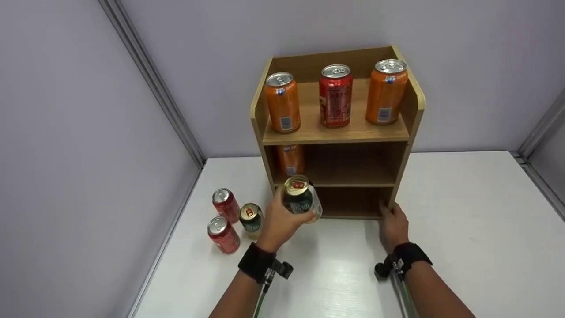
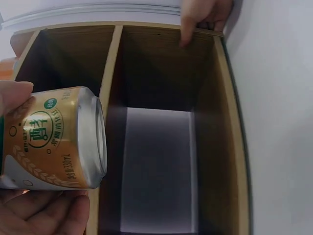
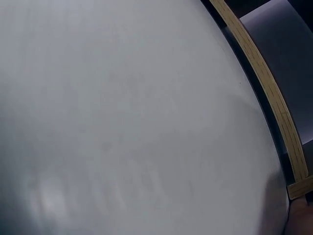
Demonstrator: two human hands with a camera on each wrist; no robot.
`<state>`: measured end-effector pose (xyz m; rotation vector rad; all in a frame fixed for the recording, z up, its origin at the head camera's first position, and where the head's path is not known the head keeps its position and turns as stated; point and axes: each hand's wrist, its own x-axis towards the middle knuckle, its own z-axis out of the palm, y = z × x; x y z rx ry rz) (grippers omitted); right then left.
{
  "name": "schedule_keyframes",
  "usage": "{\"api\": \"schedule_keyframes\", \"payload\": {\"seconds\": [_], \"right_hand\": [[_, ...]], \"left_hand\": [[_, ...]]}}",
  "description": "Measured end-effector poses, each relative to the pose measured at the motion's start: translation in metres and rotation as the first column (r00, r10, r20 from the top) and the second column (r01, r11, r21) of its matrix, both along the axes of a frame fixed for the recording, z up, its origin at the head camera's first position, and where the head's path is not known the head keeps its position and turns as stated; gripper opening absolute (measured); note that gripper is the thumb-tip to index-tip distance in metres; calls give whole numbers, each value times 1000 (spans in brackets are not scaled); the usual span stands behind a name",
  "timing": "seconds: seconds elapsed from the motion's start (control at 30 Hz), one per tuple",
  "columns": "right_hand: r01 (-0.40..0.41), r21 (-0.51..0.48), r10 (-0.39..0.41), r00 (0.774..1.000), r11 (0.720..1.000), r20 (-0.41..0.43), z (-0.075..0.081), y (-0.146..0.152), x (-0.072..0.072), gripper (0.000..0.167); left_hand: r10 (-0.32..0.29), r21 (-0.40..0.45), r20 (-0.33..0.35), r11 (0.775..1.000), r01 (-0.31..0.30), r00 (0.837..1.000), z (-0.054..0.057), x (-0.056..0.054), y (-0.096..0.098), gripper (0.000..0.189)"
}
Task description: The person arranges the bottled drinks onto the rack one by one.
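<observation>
My left hand (image 1: 279, 223) grips a dark green beverage can (image 1: 302, 201) with a gold top, held in front of the wooden shelf (image 1: 335, 138). In the left wrist view, the can (image 2: 54, 139) shows its gold and white lower part and bare silver base. The right hand (image 1: 394, 226) holds the shelf's lower right side panel, one digit reaching inside the bottom compartment. Only a sliver of that hand (image 3: 299, 220) appears in the right wrist view. Just left of my left hand, another green can (image 1: 251, 219) stands on the table, partly hidden.
Two red cans (image 1: 225, 206) stand on the white table (image 1: 468, 221) at the left. Orange cans (image 1: 282, 104) flank a red can (image 1: 336, 99) on the top shelf. One orange can (image 1: 291, 159) stands in the middle compartment. A wall (image 1: 212, 66) rises behind.
</observation>
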<state>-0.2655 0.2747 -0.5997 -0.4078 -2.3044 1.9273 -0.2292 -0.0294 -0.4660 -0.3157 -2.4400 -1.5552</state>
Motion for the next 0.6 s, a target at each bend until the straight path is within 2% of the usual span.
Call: {"api": "schedule_keyframes", "payload": {"seconds": [0.1,0.23,0.43,0.6], "right_hand": [[12,12,-12,1000,1000,-12,-2,0,0,75],[13,24,-13,1000,1000,-13,-4,-2,-2,74],[36,59,-35,999,998,-18,-4,0,-3,72],[42,57,-41,999,997,-8,-5,-1,-3,72]], "left_hand": [[-28,14,-12,999,29,1000,8,-6,8,91],[-37,2,-41,999,37,998,15,-16,21,86],[-76,3,-55,997,76,996,24,-33,48,83],[-60,-17,-67,998,59,996,27,-42,63,81]]}}
